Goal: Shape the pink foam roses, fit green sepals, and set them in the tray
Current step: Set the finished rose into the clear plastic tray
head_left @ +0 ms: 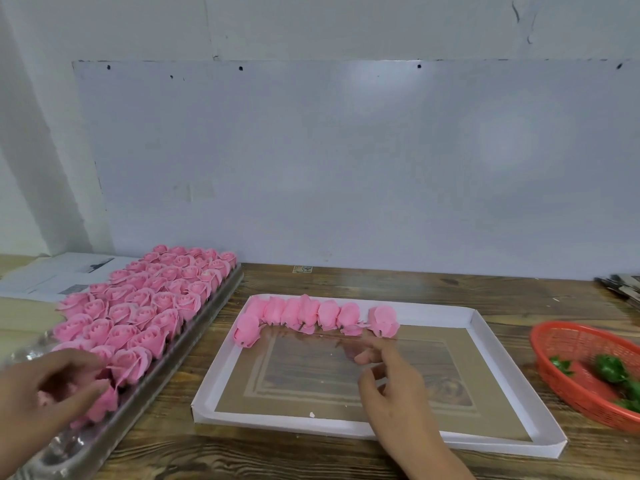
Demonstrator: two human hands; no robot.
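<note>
A white-rimmed tray (221, 368) lies in the middle of the table with several pink roses (329, 315) laid on their sides along its far edge. My right hand (391, 372) hovers over the tray just below the rightmost rose (383, 321), fingers loosely spread and holding nothing. At the left, a long metal tray (194, 336) is packed with upright pink foam roses (152, 299). My left hand (52, 393) reaches into its near end and its fingers close around a pink rose (104, 401). Green sepals (611, 368) lie in a red basket (571, 344) at the right.
Papers (52, 275) lie behind the metal tray at the far left. A stack of dark flat items (621, 284) sits at the far right edge. A grey-white wall panel (346, 161) stands close behind the wooden table (381, 282).
</note>
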